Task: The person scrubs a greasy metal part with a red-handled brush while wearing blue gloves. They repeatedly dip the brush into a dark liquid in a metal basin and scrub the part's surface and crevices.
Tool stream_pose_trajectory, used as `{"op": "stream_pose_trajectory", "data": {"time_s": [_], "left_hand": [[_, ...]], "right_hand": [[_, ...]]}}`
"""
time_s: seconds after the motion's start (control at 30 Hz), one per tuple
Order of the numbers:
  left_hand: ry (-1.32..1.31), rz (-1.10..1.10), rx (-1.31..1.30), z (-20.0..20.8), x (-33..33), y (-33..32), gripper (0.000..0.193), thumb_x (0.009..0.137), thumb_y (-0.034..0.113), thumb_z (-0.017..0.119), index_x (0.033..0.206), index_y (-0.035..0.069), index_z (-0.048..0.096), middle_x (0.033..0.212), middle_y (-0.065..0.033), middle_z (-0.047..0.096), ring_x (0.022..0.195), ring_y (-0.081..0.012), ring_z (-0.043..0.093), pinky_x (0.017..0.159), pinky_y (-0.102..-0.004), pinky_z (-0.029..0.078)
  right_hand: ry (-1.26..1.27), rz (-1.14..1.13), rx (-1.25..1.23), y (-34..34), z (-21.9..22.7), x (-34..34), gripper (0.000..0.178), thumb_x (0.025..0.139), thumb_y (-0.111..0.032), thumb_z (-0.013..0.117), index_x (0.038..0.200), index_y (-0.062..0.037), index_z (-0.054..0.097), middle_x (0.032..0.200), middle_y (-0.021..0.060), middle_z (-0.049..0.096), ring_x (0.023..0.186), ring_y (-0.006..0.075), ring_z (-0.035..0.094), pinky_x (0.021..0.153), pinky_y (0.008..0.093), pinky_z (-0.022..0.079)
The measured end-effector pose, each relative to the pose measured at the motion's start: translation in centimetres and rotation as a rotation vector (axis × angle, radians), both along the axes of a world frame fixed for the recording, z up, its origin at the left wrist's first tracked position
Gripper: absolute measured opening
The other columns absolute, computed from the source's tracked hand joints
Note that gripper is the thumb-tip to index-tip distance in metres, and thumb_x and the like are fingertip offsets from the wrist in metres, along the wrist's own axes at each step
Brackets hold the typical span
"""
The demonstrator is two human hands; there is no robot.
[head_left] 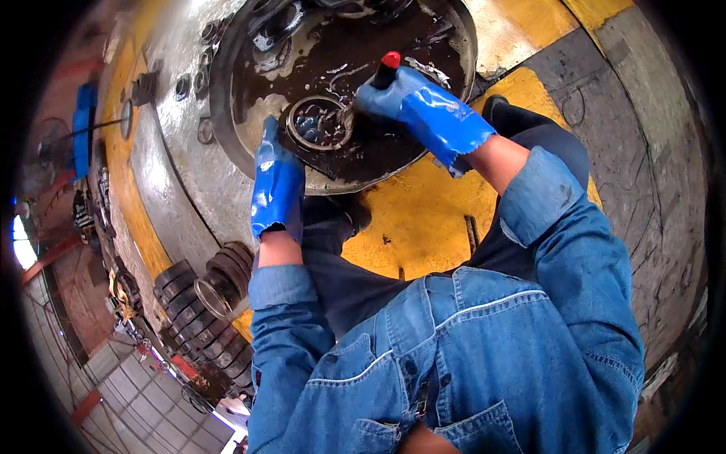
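Note:
A round metal pan (236, 136) with dark, oily liquid lies in front of me. In its near part sits a round metal ring (290, 130), tilted a little, with wet, shiny liquid showing inside it. My left hand (275, 163), in a blue rubber glove, grips the ring's left side; its fingertips are partly hidden. My right hand (387, 97), gloved the same way, is closed around a brush (390, 60) with a dark handle and red end. The brush's bristles point down at the ring's right edge.
More metal rings (278, 29) lie at the pan's far side. Small rings (203, 79) stand on the grey floor to its left. Stacks of dark ribbed rings (198, 310) are beside my left forearm. Yellow flooring (416, 219) lies between my legs.

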State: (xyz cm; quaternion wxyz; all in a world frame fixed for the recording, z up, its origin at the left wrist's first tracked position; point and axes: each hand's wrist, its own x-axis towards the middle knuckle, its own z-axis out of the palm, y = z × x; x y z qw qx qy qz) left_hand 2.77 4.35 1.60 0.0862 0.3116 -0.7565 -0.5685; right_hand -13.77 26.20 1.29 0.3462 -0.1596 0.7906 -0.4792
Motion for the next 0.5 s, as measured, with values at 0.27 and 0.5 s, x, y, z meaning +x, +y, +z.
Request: {"op": "stream_pose_trajectory", "data": {"time_s": [0.27, 0.5], "left_hand": [[-0.218, -0.306, -0.750, 0.1, 0.6, 0.2, 0.036, 0.110, 0.002, 0.042, 0.143, -0.005, 0.055, 0.125, -0.0174, 0.071, 0.108, -0.0213, 0.069, 0.098, -0.0354, 0.055], [-0.040, -0.017, 0.130, -0.3, -0.6, 0.6, 0.055, 0.112, 0.044, 0.052, 0.130, -0.005, 0.066, 0.106, -0.0150, 0.077, 0.100, -0.0211, 0.071, 0.096, -0.0333, 0.057]], "right_hand": [[-0.286, -0.115, -0.659, -1.1, 2.4, 2.0, 0.034, 0.096, -0.038, 0.068, 0.093, -0.0051, 0.076, 0.088, 0.0023, 0.070, 0.084, 0.0122, 0.061, 0.082, 0.0305, 0.048], [-0.136, -0.056, -0.584, 0.8, 3.0, 0.1, 0.033, 0.097, -0.037, 0.065, 0.089, -0.0069, 0.076, 0.079, 0.0003, 0.064, 0.077, 0.0105, 0.055, 0.075, 0.0309, 0.045]]}}
